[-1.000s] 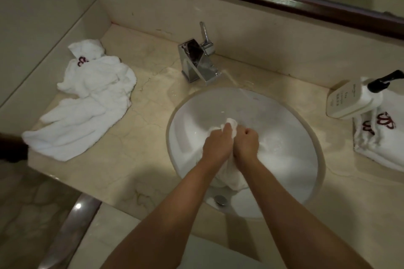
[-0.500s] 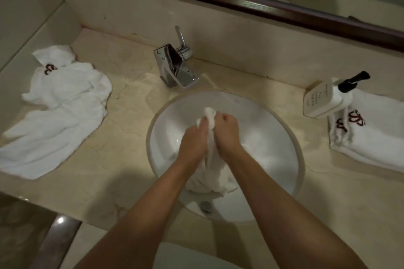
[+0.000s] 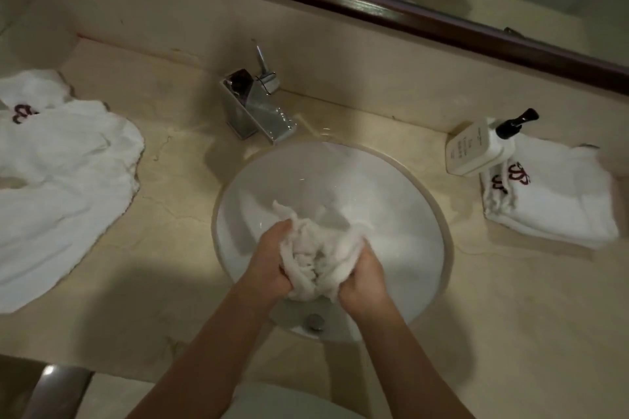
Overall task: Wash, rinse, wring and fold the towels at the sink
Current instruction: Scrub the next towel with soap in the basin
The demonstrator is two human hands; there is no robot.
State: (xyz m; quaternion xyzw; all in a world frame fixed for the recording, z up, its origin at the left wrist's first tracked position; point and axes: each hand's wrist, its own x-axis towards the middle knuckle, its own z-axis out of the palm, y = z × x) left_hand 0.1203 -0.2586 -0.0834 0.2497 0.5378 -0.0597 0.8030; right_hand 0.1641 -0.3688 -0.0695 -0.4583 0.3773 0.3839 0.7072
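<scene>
Hands are held together over the middle of the round white sink [image 3: 401, 201], forearms reaching in from the near edge. A bunched wet white towel [image 3: 316, 255] is gripped between them: the left hand [image 3: 269, 265] is curled round its left side, the right hand [image 3: 364, 279] round its right side, the grip of each closed on cloth. The towel is held above the basin, just beyond the drain plug [image 3: 315, 321].

A chrome tap [image 3: 253, 109] stands at the far rim. On the beige worktop [image 3: 170, 248], a loose white towel pile [image 3: 58, 187] lies well left of the sink, and a folded towel stack [image 3: 554, 201] well right; bare stone separates each from the rim. A dark red embroidered emblem is seen on both. A pump bottle [image 3: 483, 146] rests against the stack; its label print is too small to be read.
</scene>
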